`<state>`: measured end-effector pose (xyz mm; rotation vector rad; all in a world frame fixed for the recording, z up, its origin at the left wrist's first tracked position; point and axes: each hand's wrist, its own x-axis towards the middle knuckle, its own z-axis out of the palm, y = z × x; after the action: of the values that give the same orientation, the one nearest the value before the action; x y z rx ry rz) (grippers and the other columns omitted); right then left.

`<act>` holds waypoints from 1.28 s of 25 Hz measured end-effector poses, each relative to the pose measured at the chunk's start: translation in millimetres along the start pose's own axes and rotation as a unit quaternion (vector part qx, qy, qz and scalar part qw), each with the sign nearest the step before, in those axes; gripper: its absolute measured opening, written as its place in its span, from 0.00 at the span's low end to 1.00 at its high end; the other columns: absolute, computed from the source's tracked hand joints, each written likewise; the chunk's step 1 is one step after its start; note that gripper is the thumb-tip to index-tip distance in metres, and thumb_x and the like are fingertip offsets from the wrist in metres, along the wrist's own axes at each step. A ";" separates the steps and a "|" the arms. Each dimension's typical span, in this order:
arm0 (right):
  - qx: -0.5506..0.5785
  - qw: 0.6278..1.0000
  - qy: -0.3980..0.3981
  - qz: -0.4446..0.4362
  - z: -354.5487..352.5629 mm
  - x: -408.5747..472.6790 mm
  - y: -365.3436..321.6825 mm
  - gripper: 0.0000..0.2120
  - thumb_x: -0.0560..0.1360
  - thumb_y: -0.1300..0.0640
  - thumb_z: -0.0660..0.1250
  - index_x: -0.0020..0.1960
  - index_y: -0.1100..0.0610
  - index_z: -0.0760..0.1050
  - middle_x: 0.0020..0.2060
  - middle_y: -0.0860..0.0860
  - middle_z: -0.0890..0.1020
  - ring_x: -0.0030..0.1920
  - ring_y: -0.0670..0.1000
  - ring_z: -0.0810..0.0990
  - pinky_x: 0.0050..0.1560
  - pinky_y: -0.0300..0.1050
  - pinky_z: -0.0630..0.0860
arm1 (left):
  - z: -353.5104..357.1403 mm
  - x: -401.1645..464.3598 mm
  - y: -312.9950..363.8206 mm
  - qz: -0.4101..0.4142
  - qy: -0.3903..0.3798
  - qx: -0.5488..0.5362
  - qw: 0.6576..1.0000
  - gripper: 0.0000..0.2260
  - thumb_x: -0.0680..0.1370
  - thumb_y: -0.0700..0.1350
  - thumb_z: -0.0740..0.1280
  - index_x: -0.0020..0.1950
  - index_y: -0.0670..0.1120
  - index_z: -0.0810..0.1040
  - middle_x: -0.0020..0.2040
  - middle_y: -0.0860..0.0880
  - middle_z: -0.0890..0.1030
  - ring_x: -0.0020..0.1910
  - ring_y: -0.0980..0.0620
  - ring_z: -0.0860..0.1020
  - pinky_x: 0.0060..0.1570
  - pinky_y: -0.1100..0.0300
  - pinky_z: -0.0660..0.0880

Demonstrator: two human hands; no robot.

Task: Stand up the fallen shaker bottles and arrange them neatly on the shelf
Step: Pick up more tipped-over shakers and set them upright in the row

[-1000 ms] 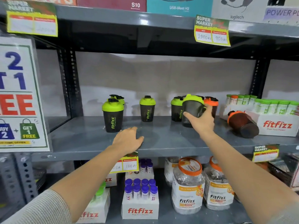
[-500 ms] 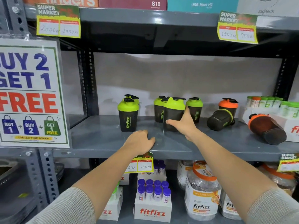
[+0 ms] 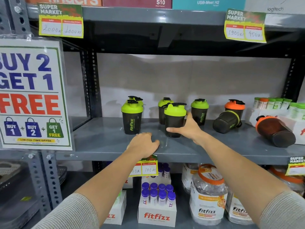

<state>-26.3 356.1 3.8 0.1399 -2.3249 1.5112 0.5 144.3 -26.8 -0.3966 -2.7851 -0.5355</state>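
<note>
A black shaker with a green lid (image 3: 174, 119) stands upright on the grey shelf (image 3: 102, 142), and my right hand (image 3: 187, 129) is wrapped around its lower right side. My left hand (image 3: 143, 144) rests flat on the shelf's front edge, holding nothing. To the left a green-lidded shaker (image 3: 132, 119) stands upright with another right behind it. Two more green-lidded ones (image 3: 199, 111) stand further back. A dark shaker with a green lid (image 3: 226, 122) lies on its side before an upright orange-lidded one (image 3: 235, 104). A brown shaker with an orange lid (image 3: 275, 131) lies tipped at the right.
A white fitfizz box of tubes (image 3: 279, 106) stands at the shelf's right end. A "Buy 2 Get 1 Free" sign (image 3: 29, 96) hangs at the left upright. Price tags hang on the shelf edges. The lower shelf holds fitfizz jars (image 3: 208, 195) and a box of purple-capped tubes (image 3: 156, 194).
My right hand moved the green-lidded shaker left from the right-hand group and stood it at the shelf's front middle. My left hand stayed on the shelf edge.
</note>
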 end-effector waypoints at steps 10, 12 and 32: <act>-0.401 0.916 0.011 0.025 -27.5 17.5 -106.6 0.60 0.49 0.14 0.51 0.64 0.58 0.73 0.65 0.56 0.76 0.64 0.59 0.74 0.48 0.49 0.68 | -13.2 6.8 1.4 0.023 -0.097 0.041 0.994 0.25 0.79 0.59 0.55 0.65 0.40 0.70 0.66 0.40 0.73 0.63 0.41 0.71 0.60 0.50 0.68; -0.511 0.859 -0.009 0.030 -15.2 16.8 -117.3 0.58 0.50 0.13 0.48 0.60 0.56 0.76 0.61 0.54 0.79 0.61 0.59 0.76 0.46 0.50 0.68 | -19.5 10.6 -2.6 0.013 -0.126 0.049 0.991 0.29 0.79 0.62 0.54 0.68 0.41 0.68 0.69 0.41 0.70 0.66 0.41 0.69 0.62 0.51 0.67; -0.522 0.849 -0.077 -0.004 -5.2 34.8 -122.9 0.36 0.62 0.39 0.72 0.66 0.51 0.70 0.61 0.54 0.77 0.49 0.58 0.76 0.50 0.49 0.78 | 0.2 7.3 -21.4 -0.004 -0.019 -0.032 0.999 0.31 0.74 0.65 0.58 0.71 0.47 0.69 0.69 0.47 0.73 0.64 0.44 0.72 0.59 0.52 0.69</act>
<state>-23.4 312.9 124.0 -0.0249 -2.9031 0.0596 -13.0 126.7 -31.5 -0.4136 -2.8120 -0.6262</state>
